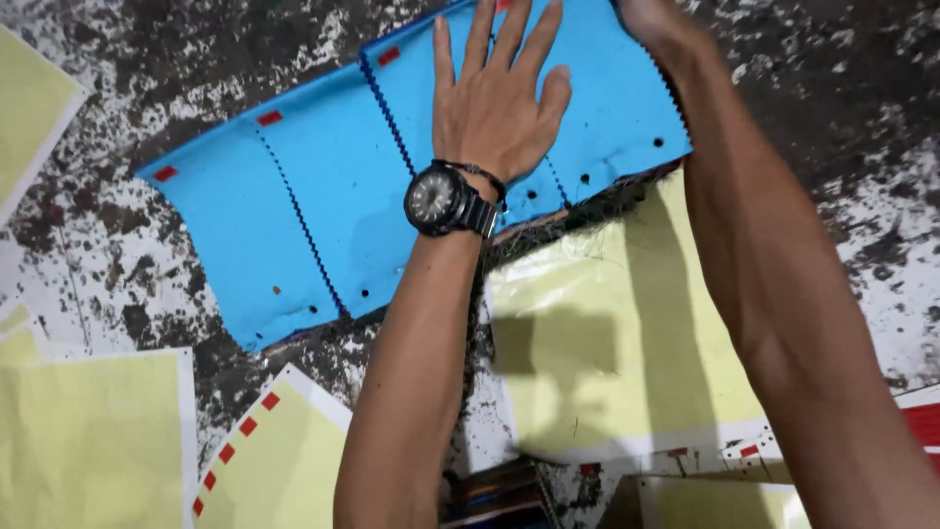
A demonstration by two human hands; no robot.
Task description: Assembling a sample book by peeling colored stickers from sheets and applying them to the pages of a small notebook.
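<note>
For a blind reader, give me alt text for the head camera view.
A person's left hand, black wristwatch on the wrist, presses flat on a curved blue sheet lying on a speckled floor. The right hand reaches its top edge, mostly out of frame; yellow sheets lie around.

Two hands (pixel 494 103), one blue sheet (pixel 323 186), five yellow sheets (pixel 607 343).

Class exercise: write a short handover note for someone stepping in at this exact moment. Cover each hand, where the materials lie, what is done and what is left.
Left hand: flat, fingers spread, pressing the blue sheet.
Right hand: at the sheet's far edge, mostly out of frame; grip unclear.
Blue sheet lies on the speckled floor, overlapping a yellow sheet.
Done: blue sheet spread flat.
Left: not clear from this view.
</note>
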